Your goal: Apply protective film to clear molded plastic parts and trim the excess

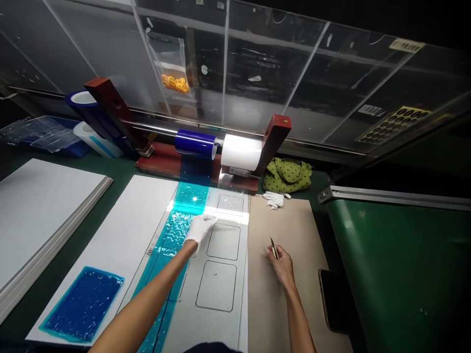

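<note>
My left hand [201, 228], in a white glove, reaches over a sheet with outlined rounded squares [223, 242]. Its fingers are pinched at the lower edge of clear film [230, 203] that runs down from a white roll [241, 152]. Under that wrist lies a strip of blue film [179, 228], which comes down from a blue roll [195, 143]. My right hand [282, 262] is bare and closed around a slim craft knife [274, 247], its dark tip pointing away from me, above a brown board [285, 220].
A red wooden stand [162, 159] carries both rolls at the back. On the left are a stack of white sheets [40, 211] and a dark blue film piece [83, 304]. To the right sit a phone [333, 300], a white glove [274, 198], a green pouch [287, 175] and a green belt [401, 264].
</note>
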Available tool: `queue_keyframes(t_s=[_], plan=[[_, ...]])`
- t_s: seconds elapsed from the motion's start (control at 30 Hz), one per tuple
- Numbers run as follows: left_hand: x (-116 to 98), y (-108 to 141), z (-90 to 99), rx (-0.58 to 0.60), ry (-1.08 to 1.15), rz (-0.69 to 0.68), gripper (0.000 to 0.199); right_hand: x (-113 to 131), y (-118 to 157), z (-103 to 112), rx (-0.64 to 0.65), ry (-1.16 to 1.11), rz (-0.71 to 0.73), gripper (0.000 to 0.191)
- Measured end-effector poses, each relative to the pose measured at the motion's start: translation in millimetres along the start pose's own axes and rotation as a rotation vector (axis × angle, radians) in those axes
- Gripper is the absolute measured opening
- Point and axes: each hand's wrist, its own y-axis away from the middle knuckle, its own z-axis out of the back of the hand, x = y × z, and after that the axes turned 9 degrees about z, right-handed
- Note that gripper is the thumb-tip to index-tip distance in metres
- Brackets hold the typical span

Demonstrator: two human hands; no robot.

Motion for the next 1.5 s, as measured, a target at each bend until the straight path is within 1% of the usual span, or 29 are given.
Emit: queue_keyframes(t_s=[0.13, 0.2, 0.27, 0.33, 0.43, 0.53, 0.6, 0.67, 0.73, 0.77, 0.83, 0.9, 0.93, 1.0, 1.07, 1.13, 1.3, 1.4, 1.5], plan=[[-7, 34, 2.5, -0.057, -0.022, -0.057, 0.019, -11, 6, 5, -0.028, 0.004, 0.008, 0.041], [-13, 49, 2.1, -0.054, 0.0, -0.093, 0.016, -12, 9, 3, -0.023, -0.006, 0.027, 0.042], [-16, 56, 2.8, -0.025, 0.022, -0.106, 0.015, -11, 12, 2, -0.013, -0.009, 0.048, 0.042], [-14, 56, 5.4, 0.008, 0.028, -0.095, 0.015, -10, 13, 2, -0.005, 0.001, 0.063, 0.042], [-4, 46, 11.0, 0.047, 0.017, -0.062, 0.019, -10, 13, 8, -0.008, 0.051, 0.067, 0.04], [7, 38, 15.5, 0.108, -0.019, -0.012, 0.026, -13, 14, 16, -0.059, 0.151, 0.052, 0.03], [11, 38, 18.0, 0.143, -0.039, 0.03, 0.028, -15, 16, 19, -0.109, 0.217, 0.055, 0.023], [13, 41, 20.2, 0.166, -0.049, 0.069, 0.026, -12, 19, 19, -0.15, 0.264, 0.083, 0.026], [15, 46, 22.0, 0.182, -0.053, 0.097, 0.024, -2, 23, 15, -0.153, 0.246, 0.158, 0.034], [15, 47, 22.8, 0.187, -0.055, 0.106, 0.024, 5, 25, 12, -0.123, 0.194, 0.199, 0.037], [18, 50, 23.8, 0.193, -0.057, 0.114, 0.024, 24, 28, 3, 0.025, 0.01, 0.253, 0.043], [21, 53, 24.6, 0.19, -0.06, 0.116, 0.025, 43, 31, -7, 0.221, -0.2, 0.241, 0.046], [22, 54, 25.1, 0.185, -0.061, 0.117, 0.025, 52, 32, -12, 0.297, -0.272, 0.226, 0.047], [24, 58, 26.3, 0.166, -0.064, 0.121, 0.026, 64, 34, -21, 0.379, -0.339, 0.209, 0.046], [25, 63, 27.9, 0.146, -0.065, 0.125, 0.027, 69, 36, -28, 0.405, -0.344, 0.209, 0.041], [26, 69, 29.4, 0.132, -0.059, 0.126, 0.029, 69, 39, -31, 0.425, -0.34, 0.215, 0.037], [33, 86, 32.2, 0.131, -0.026, 0.116, 0.029, 59, 57, -32, 0.438, -0.332, 0.216, 0.038], [49, 104, 32.1, 0.152, 0.011, 0.086, 0.031, 47, 81, -33, 0.421, -0.308, 0.211, 0.04], [81, 128, 31.2, 0.157, 0.057, 0.077, 0.034, 27, 118, -39, 0.402, -0.275, 0.193, 0.041]])
